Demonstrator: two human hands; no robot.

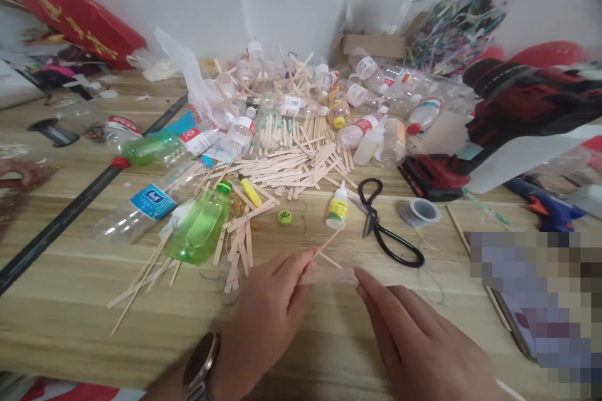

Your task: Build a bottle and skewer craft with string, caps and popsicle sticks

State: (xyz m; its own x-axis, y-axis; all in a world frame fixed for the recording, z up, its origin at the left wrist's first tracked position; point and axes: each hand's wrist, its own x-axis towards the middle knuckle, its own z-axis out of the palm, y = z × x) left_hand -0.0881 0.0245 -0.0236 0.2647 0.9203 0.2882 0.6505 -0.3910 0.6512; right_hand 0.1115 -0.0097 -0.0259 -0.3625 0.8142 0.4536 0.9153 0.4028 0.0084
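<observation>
Between my two hands is a flat wooden craft stick, held level above the table. My left hand, with a watch on the wrist, pinches its left end. My right hand has thumb and fingertips closed on the right end. Two thinner sticks slant out just beyond the left fingertips; whether they join the flat stick I cannot tell. Past the hands stand a small glue bottle and black-handled scissors. A green cap lies left of the glue.
A heap of craft sticks and plastic bottles fills the back. At left are a green bottle and a long black bar. A red-black power tool, wire spool and glue gun occupy the right. Another person's hand shows far left.
</observation>
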